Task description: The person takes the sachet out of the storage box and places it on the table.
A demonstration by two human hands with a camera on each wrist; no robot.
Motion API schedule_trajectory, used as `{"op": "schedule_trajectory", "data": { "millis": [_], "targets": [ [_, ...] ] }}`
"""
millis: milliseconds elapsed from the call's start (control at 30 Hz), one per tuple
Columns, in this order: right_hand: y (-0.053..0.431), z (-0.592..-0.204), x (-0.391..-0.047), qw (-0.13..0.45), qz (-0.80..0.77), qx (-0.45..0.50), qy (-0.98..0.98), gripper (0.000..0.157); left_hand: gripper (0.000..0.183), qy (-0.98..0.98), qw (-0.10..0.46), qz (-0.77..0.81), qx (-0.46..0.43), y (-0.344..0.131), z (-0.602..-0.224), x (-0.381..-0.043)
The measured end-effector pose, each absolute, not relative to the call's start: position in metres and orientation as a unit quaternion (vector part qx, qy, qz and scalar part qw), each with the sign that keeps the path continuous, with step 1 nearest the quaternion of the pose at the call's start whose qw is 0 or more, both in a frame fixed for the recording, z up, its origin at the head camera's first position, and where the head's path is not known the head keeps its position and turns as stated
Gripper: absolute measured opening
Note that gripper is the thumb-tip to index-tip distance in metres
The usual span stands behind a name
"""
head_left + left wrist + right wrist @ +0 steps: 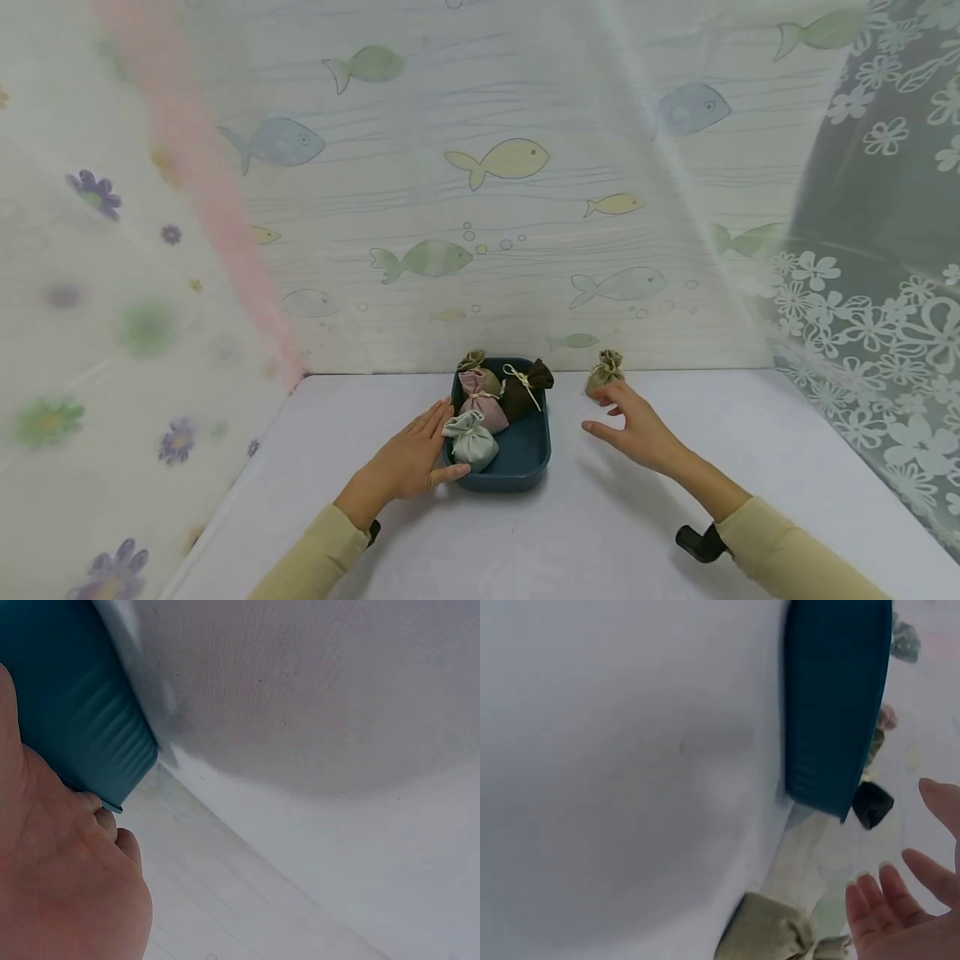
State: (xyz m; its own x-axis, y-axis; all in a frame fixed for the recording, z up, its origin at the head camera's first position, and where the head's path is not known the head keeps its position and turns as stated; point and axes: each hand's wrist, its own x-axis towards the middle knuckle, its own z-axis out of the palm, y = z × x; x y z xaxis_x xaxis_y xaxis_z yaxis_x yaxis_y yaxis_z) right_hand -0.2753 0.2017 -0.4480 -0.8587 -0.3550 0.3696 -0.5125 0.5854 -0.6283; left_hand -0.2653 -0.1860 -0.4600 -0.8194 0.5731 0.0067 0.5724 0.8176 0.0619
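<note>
A blue plastic bin (517,479) stands on the table with several small drawstring pouches in it: a pale grey-green pouch (476,447) at the front left, a pink pouch (487,410), a dark brown pouch (519,398) and olive cloth (472,360) at the back. My left hand (405,460) rests along the bin's left rim, fingers stretched out, thumb by the front corner. To the right of the bin sits a separate olive pouch (606,372). My right hand (637,427) hovers beside it, fingers loosely bent and thumb apart, fingertips overlapping its lower edge in the head view.
The white table (495,542) ends at the back against a hanging curtain (517,250) printed with fish. A flowered curtain (112,333) hangs at the left, and a sheer one with white flowers (885,333) at the right. Black wrist mounts (701,543) show under the sleeves.
</note>
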Motion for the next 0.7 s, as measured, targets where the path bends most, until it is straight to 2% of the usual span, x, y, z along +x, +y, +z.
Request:
{"op": "schedule_trajectory", "data": {
  "millis": [700],
  "targets": [
    [0.139, -0.439, -0.273, 0.062, 0.425, 0.311, -0.848, 0.047, 0.099, 0.952, 0.005, 0.031, 0.305, -0.186, -0.459, -0.266]
  ]
}}
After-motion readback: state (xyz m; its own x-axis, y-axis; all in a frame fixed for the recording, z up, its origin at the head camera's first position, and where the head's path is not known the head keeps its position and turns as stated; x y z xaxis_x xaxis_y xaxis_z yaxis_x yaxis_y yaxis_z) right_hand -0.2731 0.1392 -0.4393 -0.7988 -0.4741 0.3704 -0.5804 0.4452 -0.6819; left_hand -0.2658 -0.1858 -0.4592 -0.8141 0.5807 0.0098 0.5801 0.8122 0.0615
